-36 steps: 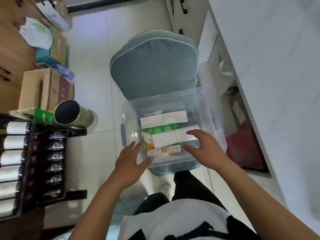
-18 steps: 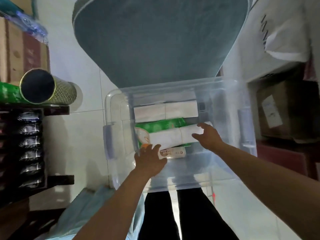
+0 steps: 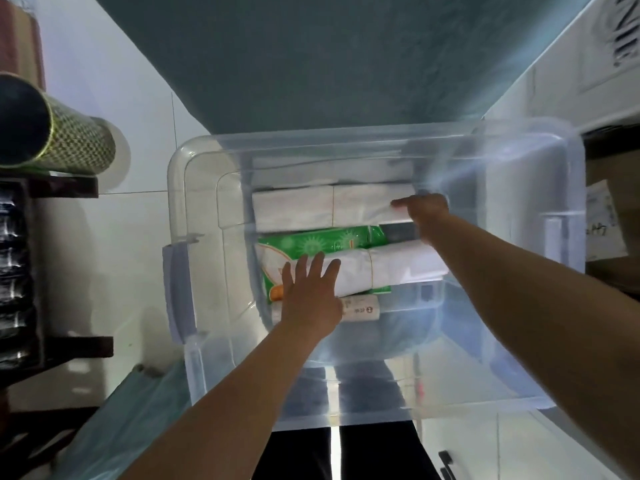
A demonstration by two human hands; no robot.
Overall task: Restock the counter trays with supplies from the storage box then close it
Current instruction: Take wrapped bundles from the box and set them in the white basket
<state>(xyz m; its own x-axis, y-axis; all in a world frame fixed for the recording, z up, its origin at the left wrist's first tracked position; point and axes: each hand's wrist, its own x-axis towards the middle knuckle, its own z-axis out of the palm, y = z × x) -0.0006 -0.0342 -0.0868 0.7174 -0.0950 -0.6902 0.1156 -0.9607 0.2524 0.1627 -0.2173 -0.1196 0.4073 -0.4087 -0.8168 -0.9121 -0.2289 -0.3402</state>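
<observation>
Open-topped clear storage box, lid off, entry from above unobstructed. Inside, blocked left of centre by white tissue bundles, a green pack and a small tube; bare floor along the right wall and near side.

i see pale tiled floor, dark shelf rack at the left edge, white cabinet top right, dim light.
</observation>
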